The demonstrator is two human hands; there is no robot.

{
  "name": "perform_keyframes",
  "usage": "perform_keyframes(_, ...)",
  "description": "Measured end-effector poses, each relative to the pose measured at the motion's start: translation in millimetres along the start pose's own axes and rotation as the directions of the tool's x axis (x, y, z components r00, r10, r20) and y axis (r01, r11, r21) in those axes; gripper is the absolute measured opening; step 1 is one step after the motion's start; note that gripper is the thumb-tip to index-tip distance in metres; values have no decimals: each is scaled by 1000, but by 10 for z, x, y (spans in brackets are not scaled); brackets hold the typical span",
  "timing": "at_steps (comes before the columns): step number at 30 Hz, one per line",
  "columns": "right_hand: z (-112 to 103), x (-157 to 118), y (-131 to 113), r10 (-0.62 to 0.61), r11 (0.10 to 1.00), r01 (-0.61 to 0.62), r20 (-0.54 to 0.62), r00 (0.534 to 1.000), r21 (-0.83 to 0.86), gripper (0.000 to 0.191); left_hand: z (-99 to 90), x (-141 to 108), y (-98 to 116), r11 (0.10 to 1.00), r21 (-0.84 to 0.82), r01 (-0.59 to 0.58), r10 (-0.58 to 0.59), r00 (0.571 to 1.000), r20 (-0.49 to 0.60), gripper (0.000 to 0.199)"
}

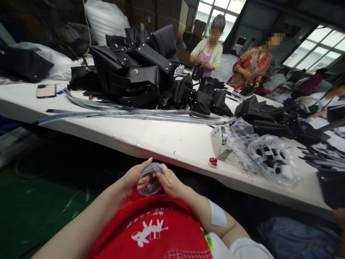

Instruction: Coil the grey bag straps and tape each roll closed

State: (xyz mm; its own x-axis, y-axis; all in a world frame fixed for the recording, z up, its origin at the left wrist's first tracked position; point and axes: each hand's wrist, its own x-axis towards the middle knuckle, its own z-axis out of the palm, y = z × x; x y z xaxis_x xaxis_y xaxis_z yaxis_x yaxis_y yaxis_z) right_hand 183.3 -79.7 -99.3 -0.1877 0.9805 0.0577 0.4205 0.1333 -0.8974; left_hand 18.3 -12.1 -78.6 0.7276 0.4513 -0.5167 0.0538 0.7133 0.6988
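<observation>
A coiled strap in clear plastic wrap is held up between my two hands, in front of the red apron and just off the table's front edge. My left hand grips the coil's left side, with fingers curled through its middle. On the opposite side, my right hand closes its thumb and fingers on the rim. Beyond them, long plastic-wrapped straps stretch across the white table.
Behind the straps rises a pile of black bags. A phone lies at the left. To the right are a tape dispenser, a small yellow-rimmed item and a clear plastic bag. Several people are across the table.
</observation>
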Motion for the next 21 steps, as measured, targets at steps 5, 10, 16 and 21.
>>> perform_keyframes(5,-40,52,38,123,991,-124,-6,992,-50,35,-20,137,-76,990,7,-138,138,982,-130,61)
perform_keyframes(10,-179,61,12,211,964,-184,132,968,-192,33,5,163,-136,809,525,-264,407,896,-178,47)
perform_keyframes(16,-130,18,184,253,952,-287,260,932,105,40,6,172,-221,830,514,-217,416,854,-313,59)
perform_keyframes(21,-221,-4,244,286,936,-342,392,874,79,45,-28,210,-200,741,633,-224,376,919,-115,51)
